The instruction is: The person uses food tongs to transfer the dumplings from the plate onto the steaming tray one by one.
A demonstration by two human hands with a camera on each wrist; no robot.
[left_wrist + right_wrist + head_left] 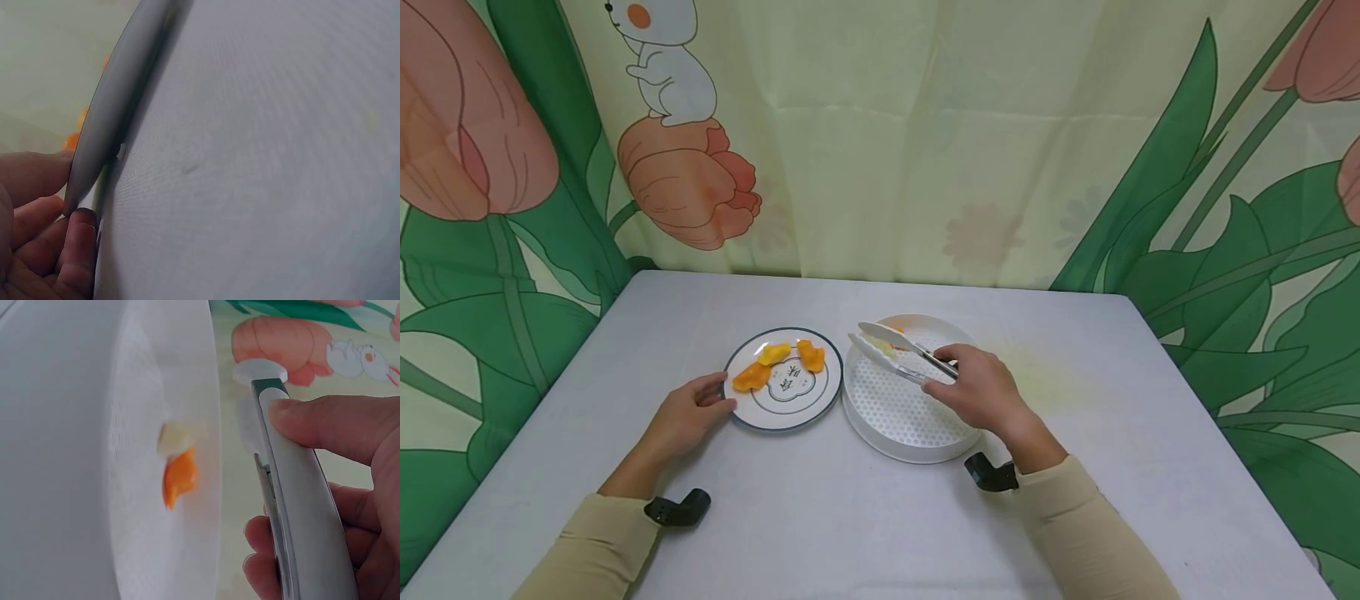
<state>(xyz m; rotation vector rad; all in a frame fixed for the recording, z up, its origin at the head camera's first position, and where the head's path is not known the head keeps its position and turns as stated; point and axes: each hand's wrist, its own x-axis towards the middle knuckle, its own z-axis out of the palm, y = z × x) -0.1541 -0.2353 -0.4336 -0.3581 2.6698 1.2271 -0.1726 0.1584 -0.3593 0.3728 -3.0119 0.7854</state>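
Right hand [981, 387] grips a pair of silver metal tongs with white heads [904, 342], the thumb along one handle and fingers curled on the opposite side. Held above a round white tray with a raised wall and dotted floor [910, 421], the tongs have their long axis slanting from the hand at the near right to the tips at the far left. Those tips point left and away from the person, with a narrow gap between the two arms. In the right wrist view the tongs rise from the bottom edge toward a white head, apart from a pale yellowish piece [177, 439] and a bright orange piece [181, 477], which lie close together in the tray.

Left hand [688, 417] pinches the left rim of a round white plate with a dark line round its edge [790, 415], thumb above and fingers below. On the plate, a yellow piece [774, 354] lies just beside an orange lump [751, 377] toward the left, while another orange lump [811, 357] sits farther right. Plate and tray stand side by side on a white tablecloth [805, 517]; whether their edges touch is hard to tell.
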